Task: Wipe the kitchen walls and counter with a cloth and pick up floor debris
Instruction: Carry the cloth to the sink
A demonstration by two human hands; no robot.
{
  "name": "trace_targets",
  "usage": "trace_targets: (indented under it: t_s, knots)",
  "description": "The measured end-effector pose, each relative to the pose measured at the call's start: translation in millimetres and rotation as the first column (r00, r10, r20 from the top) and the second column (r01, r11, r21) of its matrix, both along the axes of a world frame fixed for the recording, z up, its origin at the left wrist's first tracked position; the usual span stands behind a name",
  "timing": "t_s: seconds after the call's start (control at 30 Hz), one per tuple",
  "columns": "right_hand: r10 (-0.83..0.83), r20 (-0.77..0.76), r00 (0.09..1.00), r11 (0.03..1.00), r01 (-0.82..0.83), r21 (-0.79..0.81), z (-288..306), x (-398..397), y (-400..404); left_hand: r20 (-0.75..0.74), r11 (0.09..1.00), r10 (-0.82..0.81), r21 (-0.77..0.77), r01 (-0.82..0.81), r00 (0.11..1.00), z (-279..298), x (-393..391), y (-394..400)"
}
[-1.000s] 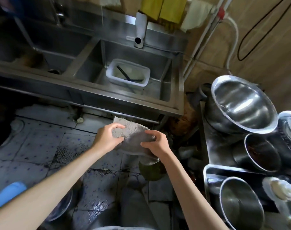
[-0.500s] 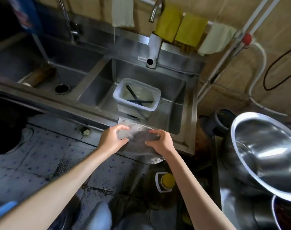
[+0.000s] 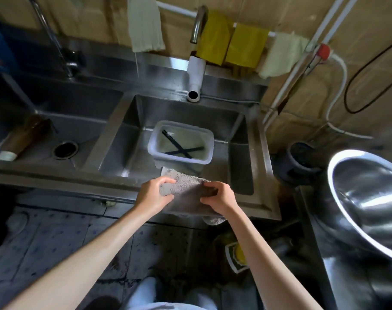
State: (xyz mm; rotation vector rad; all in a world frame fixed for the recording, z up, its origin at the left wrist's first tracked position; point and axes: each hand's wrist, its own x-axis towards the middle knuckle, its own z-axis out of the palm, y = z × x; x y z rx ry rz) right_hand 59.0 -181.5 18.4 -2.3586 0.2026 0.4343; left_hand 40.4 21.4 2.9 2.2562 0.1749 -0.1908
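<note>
Both hands hold a grey cloth over the front edge of the steel sink. The left hand pinches the cloth's left side, thumb on top and fingers curled underneath. The right hand grips the right side the same way, its fingers bunched into the fabric. The cloth is stretched between them, and one corner hangs below the right wrist, over the sink's front rim.

Just behind the cloth, inside the right-hand basin, stands a pale plastic tub with two dark sticks crossed in it (chopsticks, by the look of them). A white spout points down over that basin from the back ledge. The left basin holds an open drain and a brown bottle lying on its side.

Along the wall, a white rag, two yellow cloths and another pale rag hang from a rail. At the right edge a large steel bowl sits tilted. Below, the tiled floor is dark and speckled.
</note>
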Motion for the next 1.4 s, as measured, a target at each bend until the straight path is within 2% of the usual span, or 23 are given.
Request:
trace_targets:
  t_s: [0.17, 0.43, 0.7, 0.97, 1.1, 1.2, 1.4]
  knots:
    - [0.005, -0.061, 0.998, 1.0, -0.007, -0.026, -5, 2, 5, -0.044, 0.993, -0.112, 0.044, 0.114, 0.993, -14, 12, 12]
    - [0.016, -0.22, 0.975, 0.997, -0.03, -0.064, -12, 10, -9, -0.031, 0.999, -0.034, 0.035, 0.035, 0.999, -21, 21, 4]
    - [0.019, -0.211, 0.977, 0.998, -0.03, -0.049, -20, 20, -20, -0.043, 0.996, 0.057, 0.071, -0.054, 0.997, -30, 24, 2]
    - [0.034, -0.196, 0.98, 0.999, -0.041, -0.035, -27, 25, -20, -0.038, 0.992, 0.127, 0.024, -0.126, 0.991, -24, 33, 3]
    - [-0.022, -0.203, 0.979, 1.0, 0.019, -0.018, -32, 28, -13, -0.035, 0.99, 0.139, 0.03, -0.138, 0.99, -23, 37, 5]
    - [-0.061, -0.227, 0.972, 0.998, 0.066, 0.014, -34, 31, -11, -0.029, 0.986, 0.153, 0.075, -0.15, 0.988, -23, 39, 4]
    - [-0.01, -0.233, 0.972, 0.996, 0.029, 0.079, -39, 29, -15, -0.031, 0.97, 0.216, 0.124, -0.211, 0.976, -24, 40, 2]
